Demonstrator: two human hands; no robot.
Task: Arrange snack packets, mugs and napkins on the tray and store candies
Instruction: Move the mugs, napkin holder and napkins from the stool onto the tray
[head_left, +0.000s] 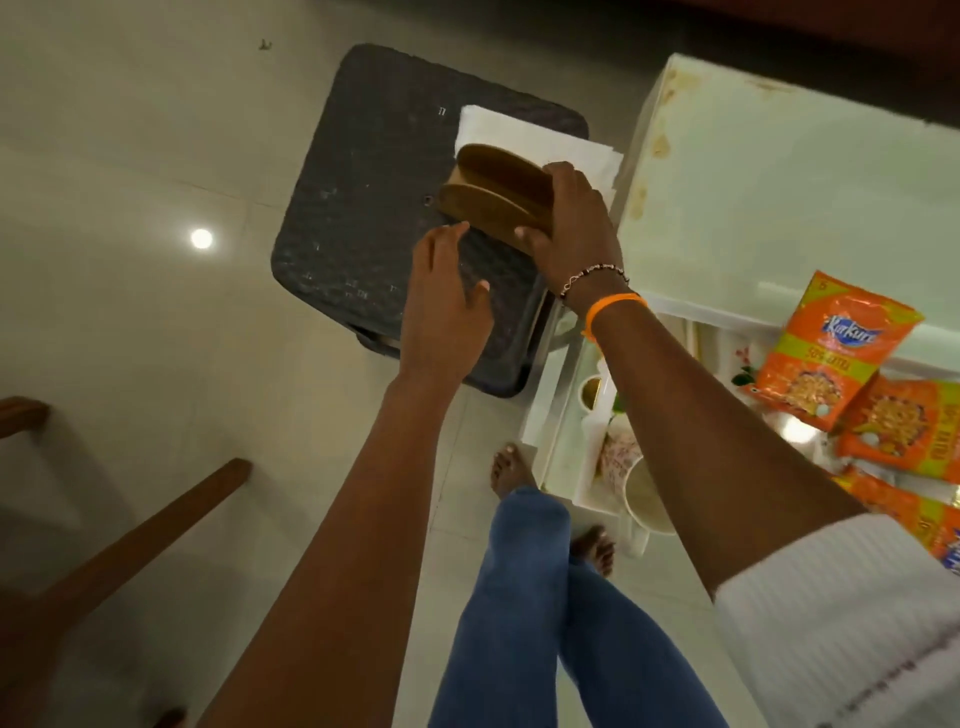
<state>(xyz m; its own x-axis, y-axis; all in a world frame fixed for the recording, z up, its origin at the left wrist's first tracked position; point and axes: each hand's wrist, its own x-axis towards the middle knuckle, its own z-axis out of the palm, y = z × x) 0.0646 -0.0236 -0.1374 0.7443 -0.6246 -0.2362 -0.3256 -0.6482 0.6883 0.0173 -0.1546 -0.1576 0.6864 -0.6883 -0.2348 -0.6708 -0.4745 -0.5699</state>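
Note:
My right hand (569, 218) grips a brown wooden napkin holder (493, 195) over a dark plastic stool (363, 218). White napkins (524, 137) lie on the stool beneath and behind the holder. My left hand (447, 301) hovers just left of the holder with relaxed, spread fingers and holds nothing. On the glass table at the right lie three orange snack packets (831, 353). A white tray (558, 415) sits below my right forearm, with a floral mug (623, 457) partly hidden by the arm.
The glass table (779, 182) stands right of the stool, its far part bare. A wooden chair arm (130, 540) crosses the lower left. My legs and bare feet (511, 467) stand on the pale tiled floor between stool and table.

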